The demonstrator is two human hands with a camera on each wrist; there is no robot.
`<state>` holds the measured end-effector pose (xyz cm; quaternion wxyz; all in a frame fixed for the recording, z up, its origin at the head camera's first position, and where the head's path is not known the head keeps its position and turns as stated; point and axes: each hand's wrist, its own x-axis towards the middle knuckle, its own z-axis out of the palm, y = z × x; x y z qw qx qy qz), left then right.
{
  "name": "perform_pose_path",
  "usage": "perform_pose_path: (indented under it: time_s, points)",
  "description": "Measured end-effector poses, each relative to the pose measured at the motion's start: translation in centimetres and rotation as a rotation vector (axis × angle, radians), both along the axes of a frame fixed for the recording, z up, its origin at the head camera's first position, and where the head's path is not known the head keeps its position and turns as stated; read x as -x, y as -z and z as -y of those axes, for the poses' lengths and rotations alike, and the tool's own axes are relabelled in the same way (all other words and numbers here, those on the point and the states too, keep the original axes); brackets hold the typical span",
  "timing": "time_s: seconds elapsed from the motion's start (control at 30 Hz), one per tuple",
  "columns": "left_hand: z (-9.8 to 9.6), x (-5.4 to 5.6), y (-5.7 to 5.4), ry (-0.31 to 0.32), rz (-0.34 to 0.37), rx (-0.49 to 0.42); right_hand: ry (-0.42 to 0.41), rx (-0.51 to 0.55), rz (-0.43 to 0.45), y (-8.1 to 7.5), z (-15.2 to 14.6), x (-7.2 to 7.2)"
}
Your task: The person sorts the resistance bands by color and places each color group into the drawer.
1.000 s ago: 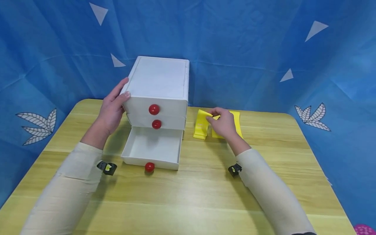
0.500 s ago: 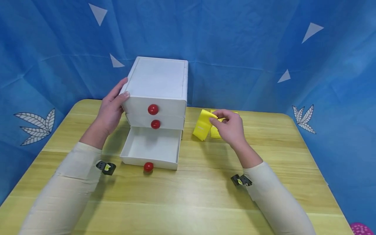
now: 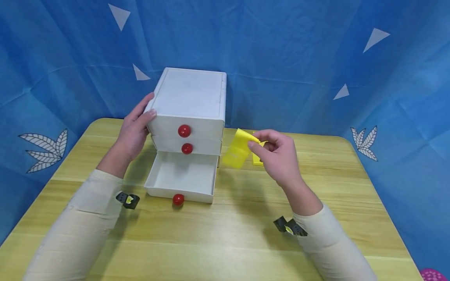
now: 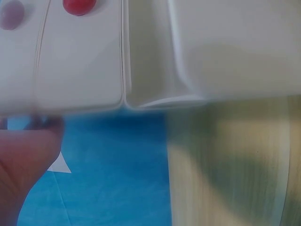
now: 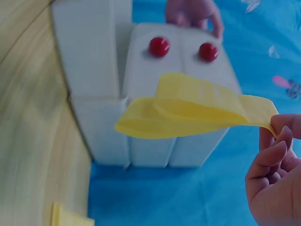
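Note:
My right hand [image 3: 281, 158] pinches one end of a folded yellow band [image 3: 240, 150] between thumb and fingertips. The thin, flat band hangs to the left in loose folds, as its looped layers [image 5: 188, 108] show in the right wrist view. Another yellow folded piece [image 3: 257, 159] lies on the table, partly hidden behind that hand. A white drawer unit [image 3: 190, 93] stands left of them, its bottom drawer [image 3: 181, 177] pulled out and bare inside. My left hand [image 3: 131, 132] rests against the unit's left side, thumb at the upper front corner.
Red round knobs mark the drawers: an upper knob [image 3: 184, 130], a middle knob [image 3: 187, 148] and a bottom knob [image 3: 178, 200]. The two upper drawers are closed. Behind the wooden table [image 3: 211, 242] hangs a blue printed curtain [image 3: 281, 50], close to the unit's back.
My right hand has lifted the folded band off the table and drawn it slightly right and nearer, and the band now swings leftward. The left hand and the drawer unit have stayed in place.

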<state>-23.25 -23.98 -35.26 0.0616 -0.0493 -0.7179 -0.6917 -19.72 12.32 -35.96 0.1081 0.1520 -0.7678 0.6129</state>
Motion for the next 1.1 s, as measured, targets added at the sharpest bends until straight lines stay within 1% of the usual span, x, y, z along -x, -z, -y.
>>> perform_pose_path:
  time_s: [0.13, 0.27, 0.4, 0.57, 0.67, 0.8, 0.87, 0.93, 1.0, 1.1]
  points:
    - [0.0, 0.0, 0.1, 0.002, -0.002, 0.001, -0.077, 0.067, -0.032, -0.7, 1.6, -0.9]
    - [-0.1, 0.0, 0.1, -0.003, 0.005, 0.01, -0.134, 0.074, -0.031, -0.4, 3.7, -1.1]
    - [-0.1, 0.0, 0.1, -0.004, 0.006, 0.012, -0.174, 0.062, 0.013, 0.5, 5.9, -1.3]
    - [-0.1, 0.0, 0.1, -0.006, 0.001, 0.009, -0.193, 0.037, 0.063, 2.1, 9.2, -1.6]
    - [0.0, 0.0, 0.1, -0.012, 0.009, 0.016, -0.208, 0.024, 0.064, 3.1, 11.2, -1.7]
    - [0.0, 0.0, 0.1, -0.012, 0.014, 0.029, -0.242, 0.055, 0.051, 4.1, 13.6, -2.1]
    - [0.0, 0.0, 0.2, -0.008, 0.007, 0.031, -0.248, 0.077, 0.057, 4.4, 14.4, -2.3]
    - [0.0, 0.0, 0.2, -0.006, -0.003, 0.03, -0.235, 0.088, 0.085, 4.8, 15.0, -2.5]
    - [0.0, 0.0, 0.3, -0.004, -0.009, 0.018, -0.208, 0.09, 0.122, 5.3, 15.3, -2.5]
    - [0.0, 0.0, 0.2, -0.003, -0.008, 0.008, -0.142, 0.071, 0.178, 6.3, 15.2, -2.3]
